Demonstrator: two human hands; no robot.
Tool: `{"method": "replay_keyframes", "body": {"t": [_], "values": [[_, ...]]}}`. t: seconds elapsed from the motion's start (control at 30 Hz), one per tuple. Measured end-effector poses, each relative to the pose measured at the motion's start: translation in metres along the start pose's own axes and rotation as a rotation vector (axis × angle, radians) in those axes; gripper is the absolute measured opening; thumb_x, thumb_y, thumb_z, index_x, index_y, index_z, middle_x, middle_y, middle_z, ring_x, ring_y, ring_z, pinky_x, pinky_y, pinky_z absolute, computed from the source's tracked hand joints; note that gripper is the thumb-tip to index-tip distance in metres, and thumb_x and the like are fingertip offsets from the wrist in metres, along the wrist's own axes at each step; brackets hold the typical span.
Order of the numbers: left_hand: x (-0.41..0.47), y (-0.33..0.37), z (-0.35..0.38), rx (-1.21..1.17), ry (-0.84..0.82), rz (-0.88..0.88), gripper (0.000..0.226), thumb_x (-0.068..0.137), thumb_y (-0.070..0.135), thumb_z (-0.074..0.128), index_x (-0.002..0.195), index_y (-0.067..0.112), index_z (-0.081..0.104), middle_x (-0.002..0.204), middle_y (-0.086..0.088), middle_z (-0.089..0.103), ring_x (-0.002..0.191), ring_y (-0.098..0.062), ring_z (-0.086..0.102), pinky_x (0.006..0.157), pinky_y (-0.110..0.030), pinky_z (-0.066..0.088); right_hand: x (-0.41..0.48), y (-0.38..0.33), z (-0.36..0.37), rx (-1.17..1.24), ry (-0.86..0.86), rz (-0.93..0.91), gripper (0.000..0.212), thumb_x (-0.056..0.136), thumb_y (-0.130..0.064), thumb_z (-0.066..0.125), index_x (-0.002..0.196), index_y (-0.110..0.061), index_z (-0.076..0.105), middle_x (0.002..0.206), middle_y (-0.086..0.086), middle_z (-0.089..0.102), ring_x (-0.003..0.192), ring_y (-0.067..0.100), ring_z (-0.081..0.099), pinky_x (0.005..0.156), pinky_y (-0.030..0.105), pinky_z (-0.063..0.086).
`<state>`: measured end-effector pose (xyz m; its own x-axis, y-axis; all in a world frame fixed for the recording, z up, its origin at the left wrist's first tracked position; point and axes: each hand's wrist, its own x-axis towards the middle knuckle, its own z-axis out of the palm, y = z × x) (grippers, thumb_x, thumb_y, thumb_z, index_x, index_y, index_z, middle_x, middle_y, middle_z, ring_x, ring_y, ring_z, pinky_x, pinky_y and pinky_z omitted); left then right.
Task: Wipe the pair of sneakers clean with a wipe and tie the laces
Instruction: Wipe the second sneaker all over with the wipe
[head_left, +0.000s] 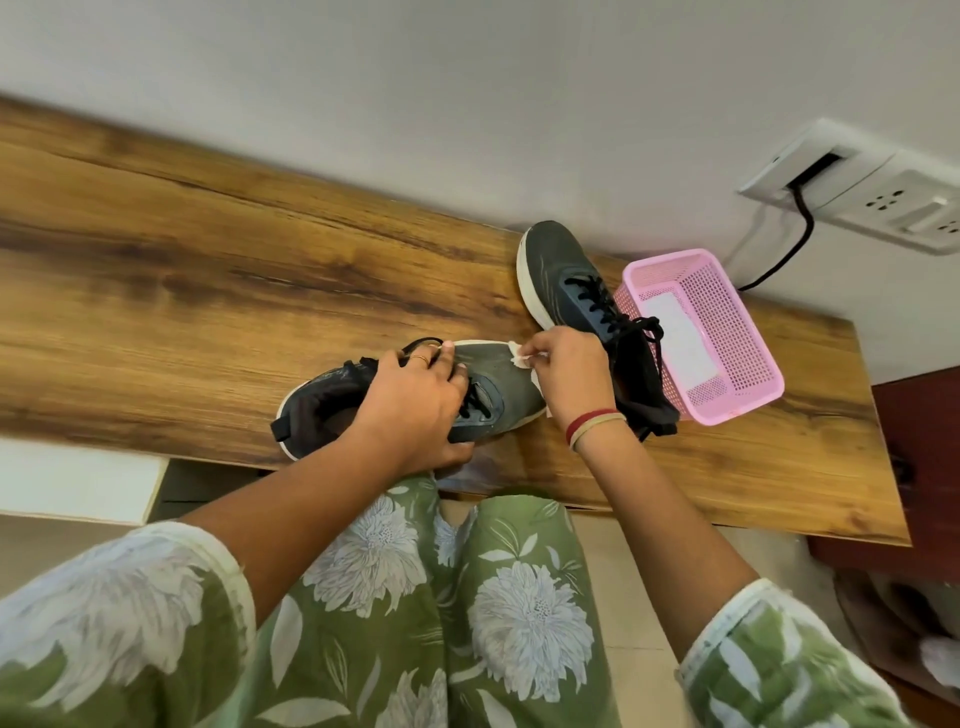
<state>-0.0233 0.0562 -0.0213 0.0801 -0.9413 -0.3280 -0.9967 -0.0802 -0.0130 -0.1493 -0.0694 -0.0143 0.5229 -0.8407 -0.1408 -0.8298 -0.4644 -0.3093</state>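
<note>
Near sneaker at table front edge, 2nd sneaker behind it. Left hand curled over the laces, clamping. Right hand pinches wipe on the toe. Best: brace firmly, short strokes toe-to-heel, refold once dirty.

Sneakers x2, wipe x1, pink basket x1, hands x2, table x1.

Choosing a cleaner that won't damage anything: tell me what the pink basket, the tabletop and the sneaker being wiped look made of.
Pink basket: moulded plastic, smooth, with a fine perforated grid. Tabletop: wood-grain surface with a smooth low sheen; solid wood or laminate, cannot tell. Sneaker under the left hand: matte grey textile upper, likely knit or mesh, white rubbery-looking sole.
</note>
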Motion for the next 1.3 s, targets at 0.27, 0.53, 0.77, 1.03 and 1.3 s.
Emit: {"method": "replay_keyframes", "body": {"t": [0.27, 0.53, 0.77, 1.03, 1.3], "values": [[0.001, -0.002, -0.001, 0.007, 0.009, 0.008, 0.09, 0.081, 0.073, 0.039, 0.148, 0.014, 0.024, 0.157, -0.012, 0.017, 0.141, -0.029, 0.023, 0.101, -0.048, 0.031, 0.015, -0.018, 0.025, -0.044, -0.055, -0.213, 0.023, 0.087, -0.008, 0.055, 0.095, -0.018, 0.074, 0.096, 0.007, 0.064, 0.095, 0.028, 0.058, 0.085, 0.038, 0.045], [-0.001, 0.001, 0.001, 0.007, 0.006, -0.012, 0.089, 0.082, 0.071, 0.042, 0.147, 0.013, 0.025, 0.155, -0.012, 0.023, 0.141, -0.029, 0.023, 0.103, -0.046, 0.03, 0.008, -0.027, 0.017, 0.654, -0.093, -0.094, 0.018, 0.074, -0.002, 0.073, 0.08, -0.019, 0.075, 0.081, -0.003, 0.069, 0.083, 0.015, 0.064, 0.08, 0.032, 0.05], [-0.001, 0.001, -0.001, 0.002, -0.01, -0.013, 0.091, 0.083, 0.072, 0.038, 0.15, 0.015, 0.018, 0.159, -0.012, 0.01, 0.143, -0.028, 0.017, 0.107, -0.047, 0.026, -0.005, 0.005, -0.035, 0.44, 0.08, 0.12, 0.01, 0.08, -0.013, 0.07, 0.083, -0.022, 0.074, 0.093, -0.003, 0.07, 0.09, 0.009, 0.06, 0.082, 0.019, 0.044], [0.001, -0.002, 0.001, 0.002, 0.019, -0.003, 0.091, 0.082, 0.074, 0.037, 0.15, 0.016, 0.02, 0.159, -0.011, 0.013, 0.142, -0.027, 0.02, 0.105, -0.044, 0.028, 0.008, -0.003, -0.002, -0.008, 0.027, 0.015, 0.016, 0.086, -0.018, 0.06, 0.09, -0.026, 0.073, 0.096, 0.003, 0.07, 0.096, 0.024, 0.061, 0.079, 0.033, 0.047], [0.0, -0.002, -0.001, 0.006, 0.023, -0.008, 0.09, 0.082, 0.073, 0.037, 0.149, 0.015, 0.022, 0.158, -0.011, 0.017, 0.141, -0.028, 0.023, 0.102, -0.042, 0.03, 0.015, -0.023, 0.015, -0.14, -0.013, -0.164, 0.023, 0.089, -0.016, 0.052, 0.091, -0.027, 0.072, 0.096, 0.001, 0.065, 0.096, 0.024, 0.057, 0.08, 0.034, 0.042]]}}
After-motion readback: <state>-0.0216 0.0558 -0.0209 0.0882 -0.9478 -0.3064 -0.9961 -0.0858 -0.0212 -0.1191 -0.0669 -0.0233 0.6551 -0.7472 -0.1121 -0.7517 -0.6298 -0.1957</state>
